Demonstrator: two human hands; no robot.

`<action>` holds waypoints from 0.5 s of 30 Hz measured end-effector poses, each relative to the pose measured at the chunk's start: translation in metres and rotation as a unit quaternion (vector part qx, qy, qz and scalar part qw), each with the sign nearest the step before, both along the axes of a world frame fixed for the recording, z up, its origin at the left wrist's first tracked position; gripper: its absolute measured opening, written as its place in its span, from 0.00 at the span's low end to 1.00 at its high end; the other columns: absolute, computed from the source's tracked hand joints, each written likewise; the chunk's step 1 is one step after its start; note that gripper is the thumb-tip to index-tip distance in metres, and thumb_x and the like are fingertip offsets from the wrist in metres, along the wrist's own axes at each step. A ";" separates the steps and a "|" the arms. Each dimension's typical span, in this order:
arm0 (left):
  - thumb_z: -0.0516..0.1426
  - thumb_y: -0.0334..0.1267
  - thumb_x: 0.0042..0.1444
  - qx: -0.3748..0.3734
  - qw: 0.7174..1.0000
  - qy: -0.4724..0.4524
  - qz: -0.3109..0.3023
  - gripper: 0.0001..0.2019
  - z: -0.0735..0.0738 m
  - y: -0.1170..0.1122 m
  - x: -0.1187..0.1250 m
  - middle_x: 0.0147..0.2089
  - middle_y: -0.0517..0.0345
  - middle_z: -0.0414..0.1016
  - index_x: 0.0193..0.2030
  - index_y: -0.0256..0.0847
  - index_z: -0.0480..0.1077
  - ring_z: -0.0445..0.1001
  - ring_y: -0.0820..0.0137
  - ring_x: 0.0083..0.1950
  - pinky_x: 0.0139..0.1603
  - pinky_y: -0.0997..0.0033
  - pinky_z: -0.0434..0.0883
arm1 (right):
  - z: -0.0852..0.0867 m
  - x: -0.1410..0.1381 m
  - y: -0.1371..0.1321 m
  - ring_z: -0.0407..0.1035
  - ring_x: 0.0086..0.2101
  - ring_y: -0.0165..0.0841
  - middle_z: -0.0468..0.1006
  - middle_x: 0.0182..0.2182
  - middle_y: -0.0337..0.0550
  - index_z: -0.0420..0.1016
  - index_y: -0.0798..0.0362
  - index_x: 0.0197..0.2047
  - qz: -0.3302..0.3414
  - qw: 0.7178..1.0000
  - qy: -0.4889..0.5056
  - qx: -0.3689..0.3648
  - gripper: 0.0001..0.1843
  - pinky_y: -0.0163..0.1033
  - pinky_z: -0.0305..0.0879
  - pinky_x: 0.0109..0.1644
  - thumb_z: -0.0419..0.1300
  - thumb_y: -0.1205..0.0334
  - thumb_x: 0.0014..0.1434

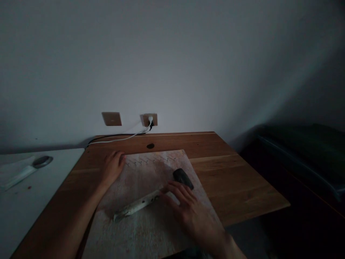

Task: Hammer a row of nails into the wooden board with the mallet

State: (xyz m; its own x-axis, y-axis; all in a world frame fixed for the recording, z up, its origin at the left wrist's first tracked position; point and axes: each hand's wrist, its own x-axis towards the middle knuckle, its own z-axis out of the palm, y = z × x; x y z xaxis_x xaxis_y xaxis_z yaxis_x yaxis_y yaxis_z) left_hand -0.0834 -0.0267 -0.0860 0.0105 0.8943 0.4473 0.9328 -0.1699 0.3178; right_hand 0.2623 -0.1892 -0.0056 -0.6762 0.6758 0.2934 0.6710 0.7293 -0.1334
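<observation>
I'd take the hammer (pixel 148 200) by its handle (pixel 132 208), steadying the board (pixel 134 237). It lies on that board, long axis slanting, butt near left, head (pixel 183 178) far right. The right hand (pixel 185 207) arches over the handle; the left hand (pixel 111 166) meets the board's far-left corner; whether either grips, I can't tell.

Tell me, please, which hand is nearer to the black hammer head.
Right. The right hand is just on the near side of the hammer head; the left hand is farther, at the far left corner of the board.
</observation>
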 end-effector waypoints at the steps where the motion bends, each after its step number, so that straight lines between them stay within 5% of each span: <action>1: 0.46 0.45 0.70 0.002 1.000 0.002 -0.009 0.20 -0.002 0.000 0.002 0.54 0.44 0.78 0.52 0.40 0.75 0.76 0.54 0.57 0.64 0.50 0.71 | 0.002 -0.008 0.007 0.63 0.67 0.50 0.73 0.65 0.53 0.65 0.49 0.71 0.016 1.000 -0.022 -0.008 0.32 0.59 0.69 0.66 0.56 0.79 0.67; 6: 0.45 0.42 0.70 -0.012 0.999 -0.012 -0.046 0.20 -0.005 -0.002 0.007 0.54 0.45 0.79 0.54 0.41 0.76 0.76 0.55 0.57 0.65 0.52 0.71 | -0.001 -0.019 0.027 0.72 0.54 0.46 0.77 0.55 0.52 0.68 0.50 0.69 0.033 0.996 -0.043 -0.068 0.27 0.58 0.72 0.61 0.60 0.72 0.69; 15: 0.47 0.43 0.71 -0.046 0.993 -0.075 -0.073 0.17 0.003 -0.021 0.005 0.52 0.48 0.78 0.52 0.41 0.75 0.77 0.59 0.56 0.62 0.56 0.73 | 0.002 0.001 0.004 0.70 0.52 0.45 0.76 0.51 0.47 0.76 0.48 0.57 0.055 0.984 0.015 -0.171 0.16 0.56 0.68 0.60 0.64 0.52 0.70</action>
